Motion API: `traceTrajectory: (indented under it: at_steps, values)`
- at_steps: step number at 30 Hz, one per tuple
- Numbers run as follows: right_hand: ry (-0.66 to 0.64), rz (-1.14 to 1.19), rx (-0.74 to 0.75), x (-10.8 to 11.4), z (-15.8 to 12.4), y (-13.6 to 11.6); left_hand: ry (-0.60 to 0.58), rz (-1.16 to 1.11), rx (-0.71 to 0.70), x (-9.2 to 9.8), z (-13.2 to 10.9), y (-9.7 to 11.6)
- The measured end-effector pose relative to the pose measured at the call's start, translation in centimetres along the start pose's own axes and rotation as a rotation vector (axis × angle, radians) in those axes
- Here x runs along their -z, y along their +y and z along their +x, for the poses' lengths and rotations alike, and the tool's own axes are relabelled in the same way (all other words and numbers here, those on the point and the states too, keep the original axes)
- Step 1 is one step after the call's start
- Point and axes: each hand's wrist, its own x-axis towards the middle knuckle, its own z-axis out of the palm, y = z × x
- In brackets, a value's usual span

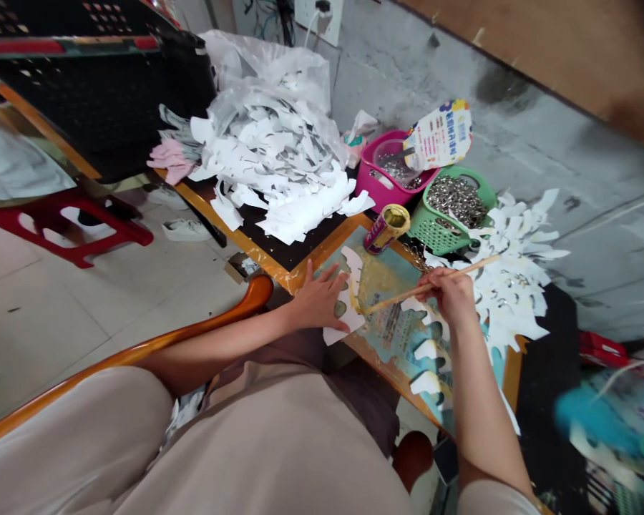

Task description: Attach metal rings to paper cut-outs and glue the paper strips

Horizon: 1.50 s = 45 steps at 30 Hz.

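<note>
My left hand (320, 297) lies with its fingers spread on a white cut-out piece (353, 282) at the near edge of the glue-stained work surface (386, 279). In my right hand (451, 292) is a thin wooden stick (408, 293), gripped near its middle. Its lower tip touches the white piece, where a yellowish smear shows. Past my hands stands an open can (387, 227) with yellow residue round its rim. Under my right forearm lie more white cut-outs (428, 383), partly hidden by the arm.
A large heap of white pieces (279, 157) spills from a plastic bag at the back left. Pink (386, 182) and green (434, 232) baskets hold small metal parts by the wall. Finished-looking white pieces (509, 286) pile up at right. A wooden chair arm (252, 293) borders my left arm.
</note>
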Motion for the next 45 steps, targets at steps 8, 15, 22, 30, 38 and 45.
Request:
traceTrajectory:
  at_steps: [8,15,22,30,38,45]
  values:
    - [-0.086,0.026,-0.054,-0.2,1.5,0.1,0.011,0.01,-0.008,-0.1,0.0,0.0]
    - [-0.072,0.053,-0.028,-0.5,1.7,0.0,0.003,0.017,-0.005,0.0,0.1,-0.1]
    - [-0.062,0.073,-0.026,-0.8,1.5,0.4,-0.025,0.043,-0.018,0.1,0.1,0.0]
    - [-0.054,0.086,-0.026,-0.7,0.7,0.1,-0.016,0.037,-0.034,0.0,0.2,-0.2]
    - [-0.116,0.085,-0.05,-0.4,-0.5,1.1,-0.013,0.037,-0.047,0.0,0.1,-0.1]
    - [-0.115,0.088,-0.063,0.2,-1.0,1.2,-0.03,0.049,-0.034,0.0,0.1,0.0]
